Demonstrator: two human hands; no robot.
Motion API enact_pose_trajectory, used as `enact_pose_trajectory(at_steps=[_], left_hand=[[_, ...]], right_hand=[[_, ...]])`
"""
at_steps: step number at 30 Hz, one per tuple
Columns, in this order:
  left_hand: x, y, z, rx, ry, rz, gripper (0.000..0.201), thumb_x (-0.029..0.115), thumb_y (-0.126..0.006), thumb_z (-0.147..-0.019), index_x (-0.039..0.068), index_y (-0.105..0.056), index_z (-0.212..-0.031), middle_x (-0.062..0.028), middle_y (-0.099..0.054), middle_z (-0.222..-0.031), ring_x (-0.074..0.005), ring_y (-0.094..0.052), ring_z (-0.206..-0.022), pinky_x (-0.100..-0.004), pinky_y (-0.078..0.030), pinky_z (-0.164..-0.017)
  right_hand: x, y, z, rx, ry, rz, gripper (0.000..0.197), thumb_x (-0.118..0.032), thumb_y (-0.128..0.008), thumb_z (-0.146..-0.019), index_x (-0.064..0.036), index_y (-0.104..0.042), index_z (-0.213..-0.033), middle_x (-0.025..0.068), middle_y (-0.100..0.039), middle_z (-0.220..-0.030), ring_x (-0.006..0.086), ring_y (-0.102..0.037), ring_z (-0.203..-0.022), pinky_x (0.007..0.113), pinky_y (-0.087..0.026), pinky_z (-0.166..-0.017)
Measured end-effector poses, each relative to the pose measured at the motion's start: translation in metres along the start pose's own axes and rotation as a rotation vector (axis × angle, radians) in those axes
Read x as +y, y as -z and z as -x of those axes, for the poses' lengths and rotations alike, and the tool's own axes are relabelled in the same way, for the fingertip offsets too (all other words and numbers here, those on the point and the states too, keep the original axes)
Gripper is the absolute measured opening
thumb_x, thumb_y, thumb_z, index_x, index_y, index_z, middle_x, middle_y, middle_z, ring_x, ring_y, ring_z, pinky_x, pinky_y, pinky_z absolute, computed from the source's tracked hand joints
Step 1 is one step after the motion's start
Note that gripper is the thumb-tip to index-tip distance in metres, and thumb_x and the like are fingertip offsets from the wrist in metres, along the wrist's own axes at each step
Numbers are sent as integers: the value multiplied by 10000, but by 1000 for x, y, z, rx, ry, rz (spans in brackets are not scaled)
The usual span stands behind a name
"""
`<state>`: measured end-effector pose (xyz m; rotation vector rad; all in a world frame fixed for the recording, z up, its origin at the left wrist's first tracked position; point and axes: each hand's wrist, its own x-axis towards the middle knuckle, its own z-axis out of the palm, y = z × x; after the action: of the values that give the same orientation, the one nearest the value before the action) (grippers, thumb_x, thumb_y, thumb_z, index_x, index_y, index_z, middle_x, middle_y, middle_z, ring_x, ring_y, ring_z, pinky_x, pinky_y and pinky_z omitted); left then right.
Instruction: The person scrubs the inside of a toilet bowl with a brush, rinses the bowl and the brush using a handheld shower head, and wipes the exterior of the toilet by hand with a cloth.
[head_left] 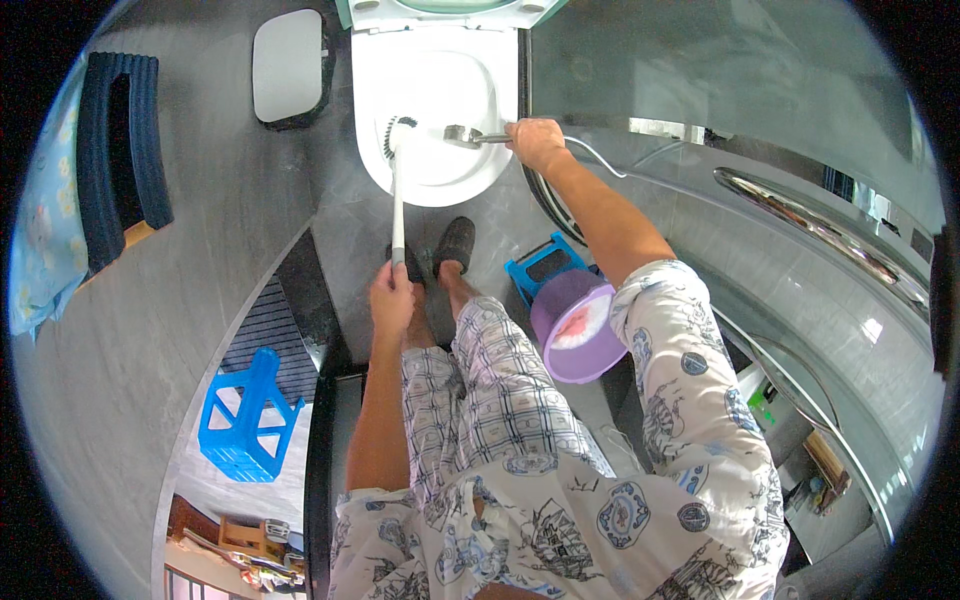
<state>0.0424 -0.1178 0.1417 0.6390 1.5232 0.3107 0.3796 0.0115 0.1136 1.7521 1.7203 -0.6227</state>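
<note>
Gripping the grey end of a long, slender white-handled toilet brush (398, 205), the left hand (391, 303) had its fingers closed around the shaft above the person's legs. The brush reached forward over the near rim of a glossy white toilet bowl (436, 196), and its rounded head of dark bristles was inside, at the left part of the basin. The right hand (537, 142) was at the bowl's right rim, its fingers wrapped around the handle of a silvery metal handheld sprayer (462, 136), whose head extended leftward over the basin, near the bristles but apart from them. Whether the sprayer touched the bowl, I could not tell. A thin white hose (600, 162) trailed rightward from that hand.

To the right of the legs, a round lilac plastic bucket (553, 302) with something white and pink inside was just beside a small bright blue stool (546, 266) with a dark panel. A dark slipper (456, 238) showed on the right foot. On the left, a rounded box with a pale lid (288, 68) stood near the toilet, and a blue openwork plastic step (240, 440) stood beside a dark ribbed mat (265, 325)
</note>
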Motion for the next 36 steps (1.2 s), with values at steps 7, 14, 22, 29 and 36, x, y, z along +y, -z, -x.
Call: enact_pose_trajectory(at_steps=[7, 14, 22, 29, 36], left_hand=[[2, -5, 8, -24, 30, 82, 272, 274, -527, -968, 43, -582, -1101, 50, -471, -644, -34, -416, -489, -205, -320, -416], [7, -1, 8, 6, 106, 69, 262, 274, -517, -972, 60, -562, -1117, 48, -467, -642, -30, -411, -477, -199, -305, -395], [8, -2, 6, -62, 139, 171, 238, 285, -507, -976, 96, -539, -1117, 56, -452, -632, -21, -371, -442, -204, -273, -375], [4, -4, 8, -70, 153, 151, 227, 275, -491, -985, 101, -536, -1125, 52, -440, -626, -28, -362, -440, -203, -267, -380], [12, -5, 16, -104, 146, 151, 245, 261, -476, -991, 85, -539, -1148, 58, -424, -620, -26, -371, -467, -199, -271, -398]], right_hand=[[-14, -4, -8, 75, 63, 81, 205, -236, -530, -913, -127, -653, -1035, 82, -690, -960, 241, -669, -948, 376, -525, -784], [-14, 4, 15, 30, 72, -245, 281, -335, -550, -897, -107, -644, -1030, 144, -684, -950, 302, -659, -940, 420, -505, -819], [-34, -42, 32, 296, -257, -1163, 441, -484, -567, -885, -55, -652, -948, 152, -624, -736, 259, -605, -695, 370, -465, -685], [-49, -32, -9, 114, -514, -1942, 552, -557, -459, -931, -46, -527, -735, 2, -423, -562, 136, -398, -453, 315, -331, -429], [-58, -12, -38, 74, -660, -2417, 541, -637, -349, -931, -119, -406, -785, -29, -280, -564, 120, -275, -431, 286, -249, -409]])
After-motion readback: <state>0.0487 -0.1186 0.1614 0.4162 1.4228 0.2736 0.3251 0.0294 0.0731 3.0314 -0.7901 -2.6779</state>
